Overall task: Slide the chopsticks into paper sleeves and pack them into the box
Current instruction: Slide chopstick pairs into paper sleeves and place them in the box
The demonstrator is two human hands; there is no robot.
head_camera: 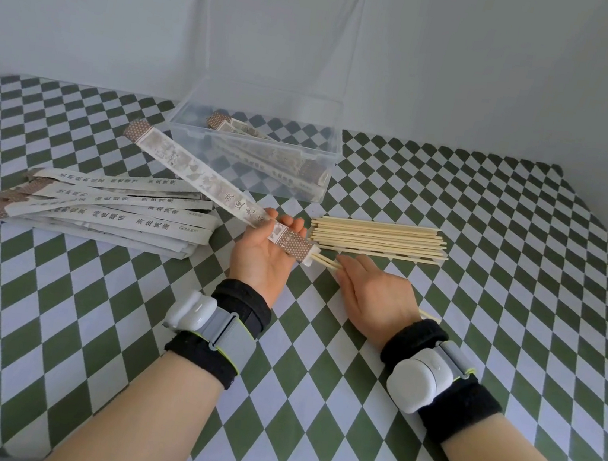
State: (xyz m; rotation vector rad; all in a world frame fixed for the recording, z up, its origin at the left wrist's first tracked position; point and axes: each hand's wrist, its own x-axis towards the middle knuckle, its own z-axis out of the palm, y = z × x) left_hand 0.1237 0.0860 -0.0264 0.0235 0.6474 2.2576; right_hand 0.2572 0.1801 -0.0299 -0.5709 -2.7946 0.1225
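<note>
My left hand (263, 259) grips the printed white paper sleeve (200, 176) near its mouth (steadying it); my right hand (375, 299) holds two pale wooden chopsticks (325, 261), aimed inside.

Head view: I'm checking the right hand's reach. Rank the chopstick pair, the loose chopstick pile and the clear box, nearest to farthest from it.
1. The chopstick pair, held by the right hand itself, tips entering the sleeve.
2. The loose chopstick pile, just beyond its fingertips.
3. The clear box, farther back and to the left.
</note>
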